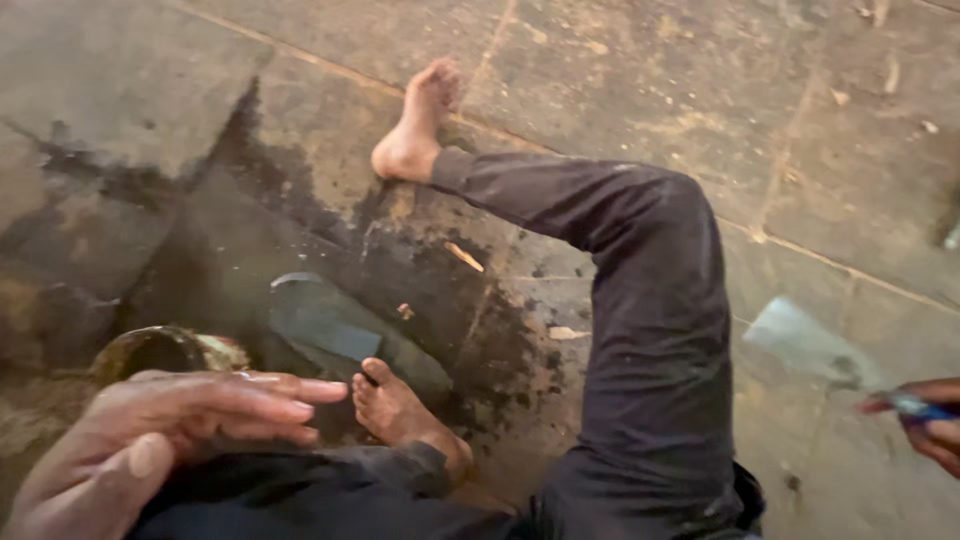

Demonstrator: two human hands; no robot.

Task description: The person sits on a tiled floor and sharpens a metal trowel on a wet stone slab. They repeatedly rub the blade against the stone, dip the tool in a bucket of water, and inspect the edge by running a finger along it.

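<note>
My left hand (170,430) is at the lower left, palm down with fingers stretched out flat, holding nothing. It hovers over my left knee, just in front of a round dark metal bowl (165,350). My right hand (930,420) shows at the right edge, closed on a small blue handle that carries a flat blurred blade (810,345) pointing up and left. I sit on the floor in dark trousers with bare feet; one foot (415,125) is stretched far out, the other (400,410) is tucked close.
The floor is stone slabs (700,90) with joints, stained by a dark wet patch (250,250) in the middle left. A flat grey piece (330,320) lies on the wet patch near the bowl. Small scraps and chips (463,256) are scattered about.
</note>
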